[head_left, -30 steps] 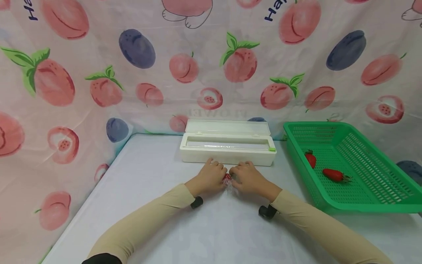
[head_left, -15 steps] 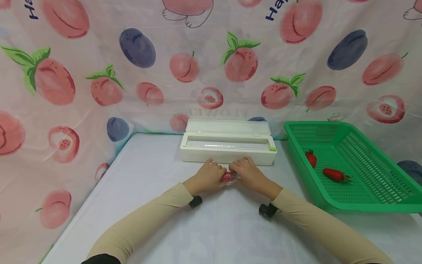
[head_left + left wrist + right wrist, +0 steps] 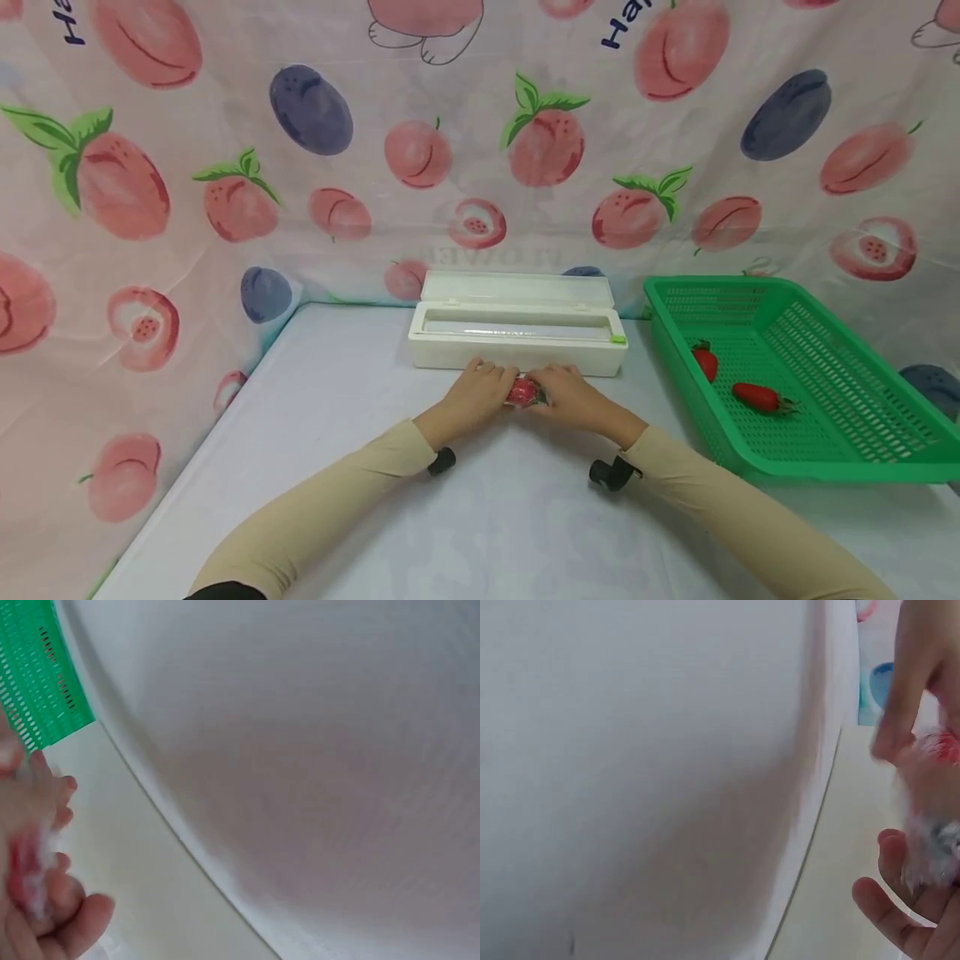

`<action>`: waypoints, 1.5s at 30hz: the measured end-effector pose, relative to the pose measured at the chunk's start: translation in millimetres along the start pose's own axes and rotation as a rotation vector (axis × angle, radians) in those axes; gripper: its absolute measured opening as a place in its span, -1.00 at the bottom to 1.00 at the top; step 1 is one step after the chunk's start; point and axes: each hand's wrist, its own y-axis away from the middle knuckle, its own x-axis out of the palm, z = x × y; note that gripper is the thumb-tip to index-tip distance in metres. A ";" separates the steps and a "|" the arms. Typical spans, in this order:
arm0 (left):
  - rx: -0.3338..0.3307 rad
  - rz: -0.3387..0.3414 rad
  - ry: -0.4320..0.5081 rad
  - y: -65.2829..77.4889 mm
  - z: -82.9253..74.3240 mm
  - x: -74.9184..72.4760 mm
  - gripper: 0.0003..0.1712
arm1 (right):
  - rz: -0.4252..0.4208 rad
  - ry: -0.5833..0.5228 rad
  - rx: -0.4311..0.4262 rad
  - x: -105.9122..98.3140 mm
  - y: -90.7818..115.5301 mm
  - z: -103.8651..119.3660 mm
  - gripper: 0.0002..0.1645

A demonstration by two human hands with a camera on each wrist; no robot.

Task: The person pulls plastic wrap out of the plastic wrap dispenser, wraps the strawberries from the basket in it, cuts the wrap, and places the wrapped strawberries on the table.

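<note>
Between the two hands is a strawberry [image 3: 524,392], red with green at its right end and wrapped in crinkled clear cling film. My left hand [image 3: 471,402] pinches its left side, and my right hand [image 3: 576,402] grips the right. In the right wrist view, loose film [image 3: 928,866] bunches among the right fingers; the left wrist view shows the wrapped fruit [image 3: 28,874] blurred against the left hand. Both hands are just in front of a long white cling film dispenser [image 3: 517,356], whose lid [image 3: 517,289] is raised. Parts of the fruit are hidden by fingers.
To the right stands a green slotted basket [image 3: 738,467] holding a strawberry [image 3: 705,363] and a longer red piece with pale stalks [image 3: 759,397]. A green slider [image 3: 618,339] sits at the dispenser's right front. Behind the white-covered table [image 3: 360,358] hangs a fruit-print cloth [image 3: 480,108].
The wrapped strawberry has turned and moved slightly up toward the dispenser, and more of its red shows. Both hands shift their fingers around it; the basket and dispenser stay put.
</note>
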 end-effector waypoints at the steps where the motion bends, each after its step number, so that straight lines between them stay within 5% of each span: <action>1: 0.006 0.008 0.016 0.9 0.3 -0.4 -0.57 | 0.000 0.006 0.003 -0.5 -0.3 0.1 -0.57; 9: -0.005 0.050 0.005 9.0 4.5 -2.8 -0.73 | -0.090 0.264 -0.106 -1.5 3.8 -1.4 -0.56; 14: -0.017 0.025 -0.055 14.0 7.1 -4.2 -0.73 | -0.151 0.309 -0.194 -2.5 7.3 -2.9 -0.59; 21: -0.037 0.122 0.061 17.8 12.2 -5.4 -0.49 | -0.255 0.386 -0.249 0.3 5.3 2.7 -0.79; 24: -0.030 0.107 0.072 20.6 14.8 -4.7 -0.51 | -0.285 0.426 -0.265 3.2 3.7 3.3 -0.70; 29: 0.000 0.025 0.033 26.0 19.8 -8.2 -0.57 | -0.251 0.377 -0.279 2.2 -1.5 13.1 -0.44; 39: -0.056 0.121 0.063 45.3 40.4 -13.8 -0.57 | -0.166 0.457 -0.319 10.5 -32.0 37.1 -0.75; 45: -0.086 0.042 -0.050 62.9 63.7 -15.6 -0.60 | -0.201 0.569 -0.355 20.6 -54.4 49.2 -0.65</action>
